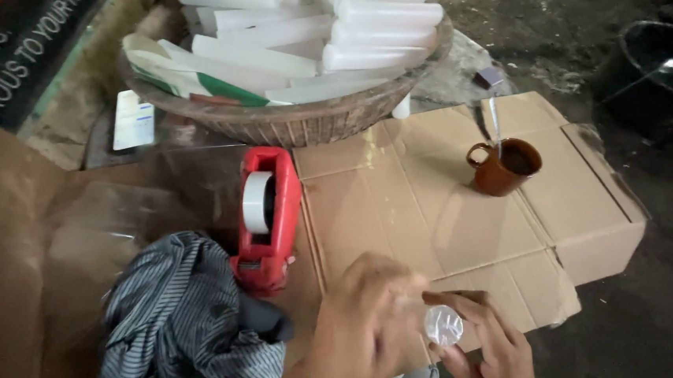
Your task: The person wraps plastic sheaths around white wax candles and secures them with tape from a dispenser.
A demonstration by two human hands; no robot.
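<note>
Cardboard, a flattened brown box, covers the work surface, laid over a dark, dirty floor. A black printed mat lies at the far left corner beyond the cardboard.

At the far edge of the cardboard sits a wide woven basket heaped with white plastic-wrapped tubes. A small white card lies just left of the basket. A brown mug with a spoon standing in it rests on the right part of the cardboard, well apart from the hands. A red tape dispenser with a white roll stands on the left edge of the cardboard, and a crumpled grey striped cloth lies against its near side. A dark round tub stands off the cardboard to the far right.

At the near edge of the cardboard, both hands meet. The left hand curls over from the left, its fingers closed towards a small bunched piece of clear plastic wrap. The right hand supports that wrap from beneath, its fingers folded round it. The wrap sits between the two hands, just above the cardboard's near flap.
</note>
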